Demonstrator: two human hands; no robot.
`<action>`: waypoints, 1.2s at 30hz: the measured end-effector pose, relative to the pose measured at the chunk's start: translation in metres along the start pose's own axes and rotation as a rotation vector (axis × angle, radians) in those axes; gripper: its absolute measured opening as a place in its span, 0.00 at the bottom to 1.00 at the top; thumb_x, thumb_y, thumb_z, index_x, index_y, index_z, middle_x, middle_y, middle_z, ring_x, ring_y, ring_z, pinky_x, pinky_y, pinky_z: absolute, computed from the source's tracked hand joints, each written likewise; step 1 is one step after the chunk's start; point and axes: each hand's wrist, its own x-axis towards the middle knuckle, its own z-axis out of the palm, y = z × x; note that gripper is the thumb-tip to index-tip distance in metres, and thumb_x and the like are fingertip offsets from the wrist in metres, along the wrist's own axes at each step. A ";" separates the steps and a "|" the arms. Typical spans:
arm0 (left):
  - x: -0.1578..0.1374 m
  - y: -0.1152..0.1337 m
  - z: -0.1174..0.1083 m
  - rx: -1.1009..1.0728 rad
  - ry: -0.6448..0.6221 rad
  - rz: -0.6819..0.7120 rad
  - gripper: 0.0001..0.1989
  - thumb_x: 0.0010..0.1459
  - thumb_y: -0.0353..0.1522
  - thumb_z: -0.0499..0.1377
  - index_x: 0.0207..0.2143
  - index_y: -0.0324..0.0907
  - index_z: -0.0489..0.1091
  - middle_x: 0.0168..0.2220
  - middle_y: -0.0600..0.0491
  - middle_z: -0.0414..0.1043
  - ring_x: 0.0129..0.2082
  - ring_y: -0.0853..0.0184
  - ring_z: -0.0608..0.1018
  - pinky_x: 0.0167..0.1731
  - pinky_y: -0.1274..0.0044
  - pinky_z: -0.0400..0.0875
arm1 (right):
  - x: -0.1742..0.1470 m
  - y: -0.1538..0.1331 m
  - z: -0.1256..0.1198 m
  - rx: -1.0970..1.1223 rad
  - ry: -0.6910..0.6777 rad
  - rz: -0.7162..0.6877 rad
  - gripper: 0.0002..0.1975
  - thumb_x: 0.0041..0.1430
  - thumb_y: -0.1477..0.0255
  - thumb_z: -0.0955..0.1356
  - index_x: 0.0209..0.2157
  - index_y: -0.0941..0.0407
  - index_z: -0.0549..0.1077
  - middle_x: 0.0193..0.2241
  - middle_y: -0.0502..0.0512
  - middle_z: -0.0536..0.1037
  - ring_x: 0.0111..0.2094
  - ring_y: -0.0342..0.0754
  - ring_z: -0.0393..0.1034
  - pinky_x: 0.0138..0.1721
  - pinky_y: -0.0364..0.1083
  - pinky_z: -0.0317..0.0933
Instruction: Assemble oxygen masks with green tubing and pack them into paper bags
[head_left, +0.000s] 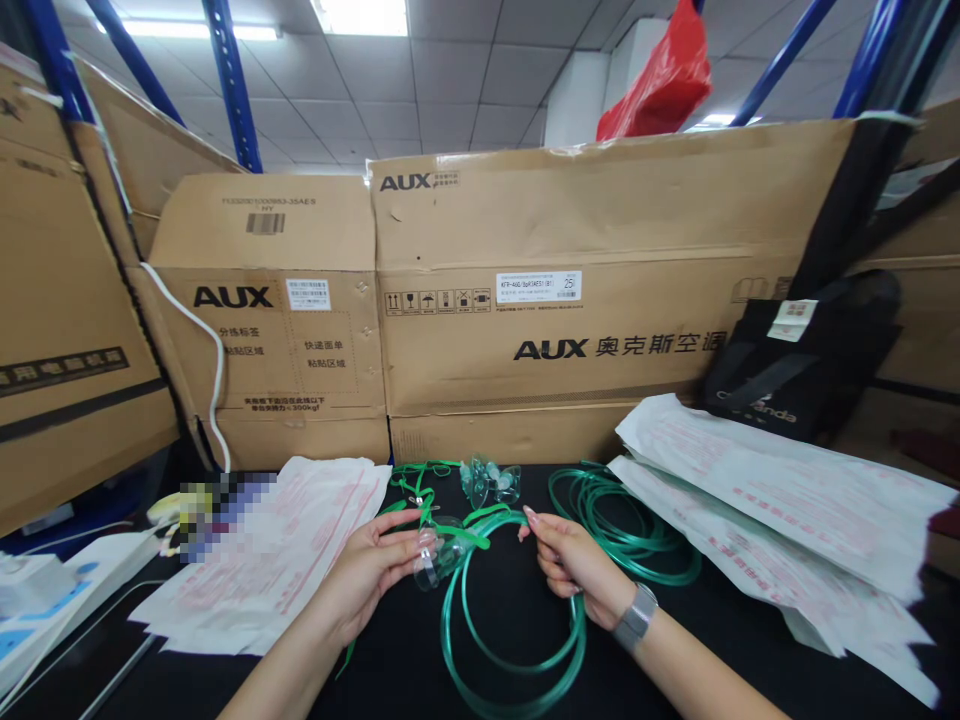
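Observation:
My left hand (367, 565) is closed on a clear green oxygen mask (450, 555), its fingers on the rim near a metal strip. A bright green elastic strap (469, 537) lies across the mask. Between the thumb and fingertips of my right hand (581, 568) is pinched the green tubing (574, 655), which hangs in loops between both hands. Just behind, more clear mask pieces (491, 482) rest on the black table beside green straps (424, 470). A second coil of green tubing (637, 550) lies to the right of my right hand.
White printed packets lie left (300, 530) and stacked right (795, 510). Large AUX cardboard boxes (465, 370) wall off the back. A black bag (795, 370) stands at the right. At the left edge are a white power strip (67, 600) and cables.

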 end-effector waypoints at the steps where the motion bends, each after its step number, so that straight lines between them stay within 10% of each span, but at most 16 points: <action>1: 0.001 -0.001 -0.001 -0.027 0.008 -0.007 0.21 0.43 0.22 0.63 0.41 0.34 0.64 0.34 0.42 0.76 0.36 0.61 0.77 0.37 0.76 0.72 | 0.000 0.000 0.000 -0.001 -0.001 -0.001 0.17 0.46 0.57 0.65 0.25 0.57 0.64 0.11 0.37 0.48 0.11 0.32 0.36 0.11 0.35 0.30; 10: 0.020 -0.017 -0.016 -0.096 0.034 -0.164 0.08 0.49 0.18 0.54 0.34 0.29 0.67 0.31 0.43 0.75 0.33 0.68 0.78 0.35 0.84 0.72 | -0.003 -0.001 0.004 0.014 -0.023 0.012 0.17 0.46 0.56 0.65 0.25 0.57 0.63 0.11 0.37 0.48 0.12 0.32 0.35 0.11 0.35 0.30; 17: 0.014 -0.001 -0.014 0.321 0.130 0.111 0.15 0.48 0.32 0.60 0.39 0.37 0.65 0.40 0.41 0.73 0.41 0.57 0.75 0.41 0.68 0.69 | -0.006 -0.007 0.005 0.012 -0.011 -0.034 0.17 0.46 0.56 0.66 0.25 0.57 0.63 0.11 0.37 0.47 0.12 0.32 0.36 0.11 0.35 0.31; 24: 0.024 0.001 -0.048 0.928 0.510 0.383 0.33 0.46 0.36 0.58 0.54 0.32 0.53 0.61 0.34 0.33 0.59 0.48 0.32 0.52 0.57 0.26 | -0.010 -0.012 0.007 -0.029 0.023 -0.087 0.17 0.47 0.56 0.64 0.26 0.57 0.63 0.12 0.38 0.48 0.12 0.32 0.36 0.11 0.34 0.32; 28: 0.032 -0.011 -0.059 1.322 0.591 0.302 0.34 0.49 0.37 0.54 0.53 0.22 0.51 0.54 0.21 0.50 0.57 0.38 0.46 0.50 0.54 0.34 | -0.007 -0.008 0.004 -0.045 0.043 -0.070 0.17 0.46 0.56 0.65 0.26 0.57 0.63 0.11 0.37 0.47 0.12 0.32 0.36 0.10 0.34 0.33; 36: 0.015 0.011 -0.046 1.387 0.489 0.332 0.20 0.52 0.30 0.48 0.45 0.29 0.66 0.35 0.27 0.73 0.41 0.40 0.71 0.43 0.52 0.53 | -0.001 -0.004 -0.001 -0.041 0.068 -0.083 0.17 0.47 0.56 0.64 0.24 0.57 0.64 0.10 0.37 0.47 0.11 0.32 0.36 0.11 0.35 0.32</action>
